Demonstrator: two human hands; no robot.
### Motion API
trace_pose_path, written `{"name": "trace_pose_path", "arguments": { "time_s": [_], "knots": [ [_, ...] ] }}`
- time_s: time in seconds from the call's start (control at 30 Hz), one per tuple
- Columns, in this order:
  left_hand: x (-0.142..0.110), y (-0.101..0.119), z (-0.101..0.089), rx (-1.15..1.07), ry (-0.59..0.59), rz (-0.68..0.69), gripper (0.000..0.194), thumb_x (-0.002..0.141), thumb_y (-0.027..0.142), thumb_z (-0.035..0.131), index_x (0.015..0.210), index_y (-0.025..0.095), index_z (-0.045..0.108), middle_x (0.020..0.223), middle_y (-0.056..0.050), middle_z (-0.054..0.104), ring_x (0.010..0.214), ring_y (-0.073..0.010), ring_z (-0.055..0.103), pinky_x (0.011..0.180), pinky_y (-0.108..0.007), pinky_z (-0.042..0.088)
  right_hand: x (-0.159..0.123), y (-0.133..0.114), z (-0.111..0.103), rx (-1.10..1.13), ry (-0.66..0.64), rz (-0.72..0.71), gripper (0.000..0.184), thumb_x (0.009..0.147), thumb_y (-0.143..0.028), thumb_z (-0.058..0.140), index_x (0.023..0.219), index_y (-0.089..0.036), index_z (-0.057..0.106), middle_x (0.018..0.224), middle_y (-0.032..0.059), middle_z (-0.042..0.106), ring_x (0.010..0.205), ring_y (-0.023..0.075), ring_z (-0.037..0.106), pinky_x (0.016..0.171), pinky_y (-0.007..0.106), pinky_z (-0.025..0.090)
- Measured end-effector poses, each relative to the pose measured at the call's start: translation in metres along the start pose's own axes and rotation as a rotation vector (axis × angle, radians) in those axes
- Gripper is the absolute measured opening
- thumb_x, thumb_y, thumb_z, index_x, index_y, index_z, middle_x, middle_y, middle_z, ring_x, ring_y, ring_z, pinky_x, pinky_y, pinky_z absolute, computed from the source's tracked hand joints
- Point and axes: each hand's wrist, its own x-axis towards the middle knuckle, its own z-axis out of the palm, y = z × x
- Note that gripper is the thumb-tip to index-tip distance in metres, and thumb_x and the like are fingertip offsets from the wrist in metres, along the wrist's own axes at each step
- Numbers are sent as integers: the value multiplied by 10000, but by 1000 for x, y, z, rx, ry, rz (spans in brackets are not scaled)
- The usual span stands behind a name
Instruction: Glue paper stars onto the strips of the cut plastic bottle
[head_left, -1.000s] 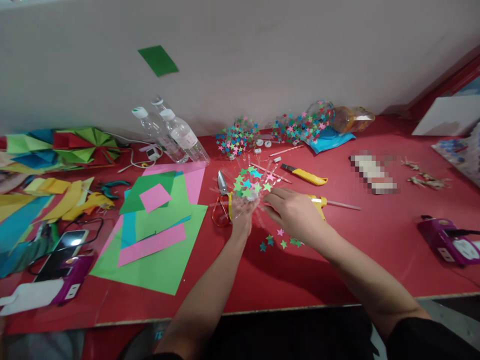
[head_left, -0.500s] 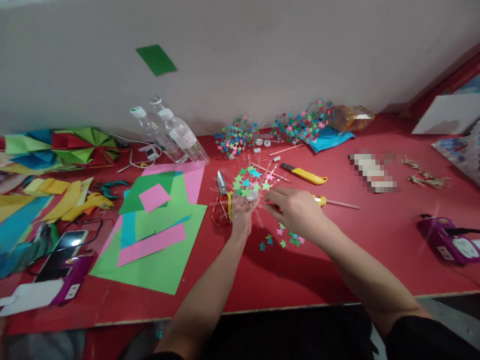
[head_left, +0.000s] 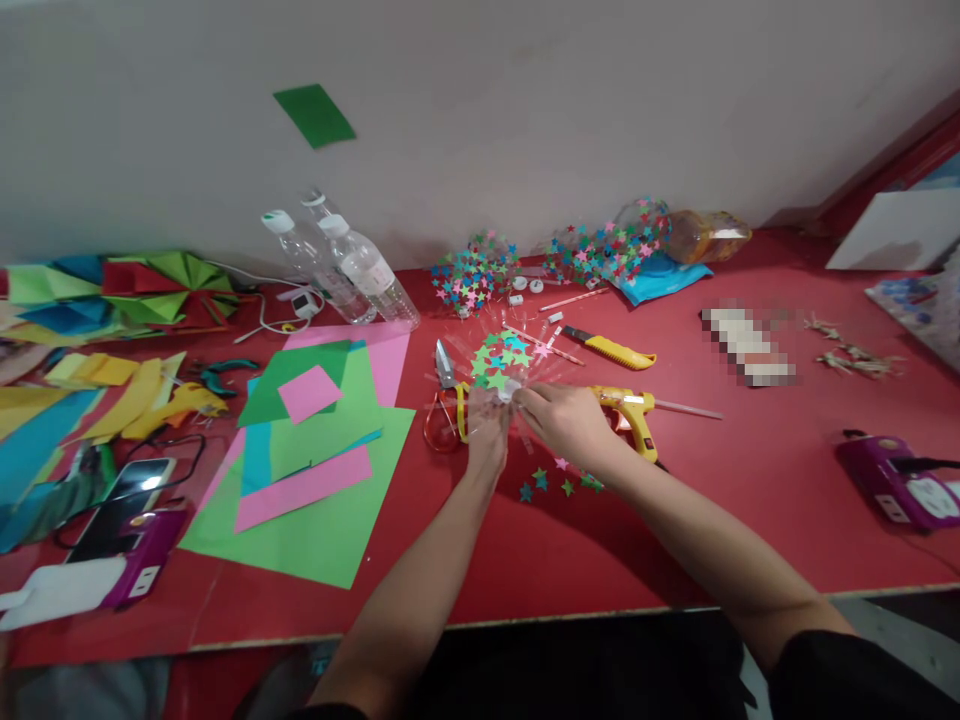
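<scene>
My left hand (head_left: 489, 432) is closed around the base of a clear plastic bottle piece (head_left: 504, 393) cut into thin splayed strips. Green, blue and pink paper stars (head_left: 496, 362) sit on those strips. My right hand (head_left: 564, 418) reaches in from the right, its fingers pinched against the near side of the piece; what lies between the fingertips is hidden. Loose paper stars (head_left: 541, 479) lie on the red table below the hands. Just left of the piece are scissors (head_left: 444, 420) with red and yellow handles. A yellow glue gun (head_left: 639, 420) lies partly behind my right hand.
Behind are a yellow utility knife (head_left: 616, 350), striped straws (head_left: 574, 299) and star-covered plastic decorations (head_left: 474, 276). Plastic bottles (head_left: 366, 272) stand at the wall. Coloured paper sheets (head_left: 322, 540) lie left; purple power strips (head_left: 892, 480) sit on both sides of the red table (head_left: 720, 530).
My right hand has moved left and its fingertips now touch the bottle piece. More of the glue gun shows behind it. My left hand keeps its hold, almost unmoved.
</scene>
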Motion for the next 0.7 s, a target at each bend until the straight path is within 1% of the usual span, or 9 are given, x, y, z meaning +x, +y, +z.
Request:
{"name": "trace_pose_path", "arguments": {
  "time_s": [0.1,0.17,0.27,0.33,0.4,0.47,0.6,0.7],
  "knots": [
    [-1,1,2,-4,-7,-7,453,535,349,874,838,216,564,806,10,637,756,-153,629,765,-321,524,-1,0,1,-14,30,-13,196,950,-174,409,905,-164,599,754,28,618,624,106,474,537,279,182],
    [-2,1,3,-13,-16,-18,430,551,338,867,847,206,584,801,9,640,737,-146,629,738,-301,522,-2,0,2,-25,44,-24,211,949,-162,399,892,-172,602,737,20,602,616,107,456,535,283,181],
    [-1,0,3,-41,-12,-39,440,523,295,881,840,207,589,789,21,634,727,-130,619,707,-264,501,-2,0,3,-36,58,-39,242,954,-153,381,867,-179,605,706,11,581,611,111,442,535,288,188],
    [0,-1,3,-61,15,-55,424,539,346,870,812,211,574,754,30,618,713,-123,610,693,-253,489,-2,0,3,-38,64,-44,246,957,-157,381,867,-177,608,717,15,593,621,115,451,540,288,201],
    [1,-3,3,-71,35,-69,390,602,445,815,775,209,558,717,30,604,683,-120,602,674,-255,486,-2,0,3,-36,68,-43,239,958,-159,387,877,-171,612,750,26,618,642,119,473,548,284,218],
    [2,-5,2,-64,29,-77,373,641,483,774,750,206,549,700,27,602,657,-119,596,658,-259,488,-2,0,3,-30,71,-34,238,957,-153,388,884,-168,614,767,35,633,659,124,493,553,281,227],
    [2,-5,1,-42,22,-74,366,598,396,816,777,215,554,722,31,621,677,-124,606,674,-261,489,-1,-1,3,2,67,-8,210,945,-148,412,880,-164,612,774,44,647,662,123,519,553,270,233],
    [0,-4,-1,-30,16,-63,413,563,351,848,816,218,549,752,27,631,720,-139,620,715,-277,492,0,-1,1,40,57,-2,173,934,-165,445,877,-159,608,775,44,656,646,113,532,554,257,245]
  ]
}}
